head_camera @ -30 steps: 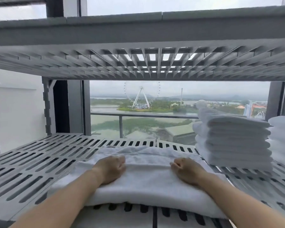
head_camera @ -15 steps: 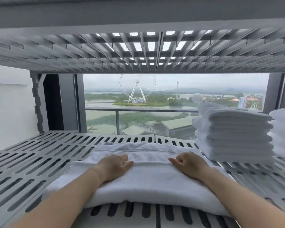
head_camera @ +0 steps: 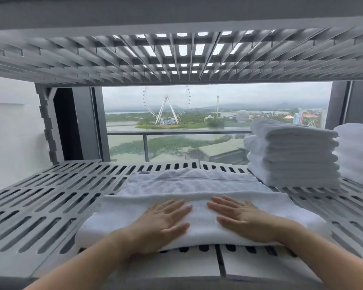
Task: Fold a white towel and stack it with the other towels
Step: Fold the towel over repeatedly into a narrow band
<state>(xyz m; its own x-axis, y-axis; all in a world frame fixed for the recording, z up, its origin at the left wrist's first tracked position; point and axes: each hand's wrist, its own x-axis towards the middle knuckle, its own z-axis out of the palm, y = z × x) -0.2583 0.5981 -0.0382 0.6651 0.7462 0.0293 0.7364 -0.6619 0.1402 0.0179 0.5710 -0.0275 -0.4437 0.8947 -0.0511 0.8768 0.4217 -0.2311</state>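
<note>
The slatted shelf (head_camera: 40, 206) at lower left serves as a folding surface. At lower centre the left hand (head_camera: 161, 222) lies flat, fingers straight and gripping nothing, pressing the towel (head_camera: 197, 185), probably to set its crease. The right hand (head_camera: 243, 218) presses likewise. The stack (head_camera: 291, 155) waits at right, close by.
</note>
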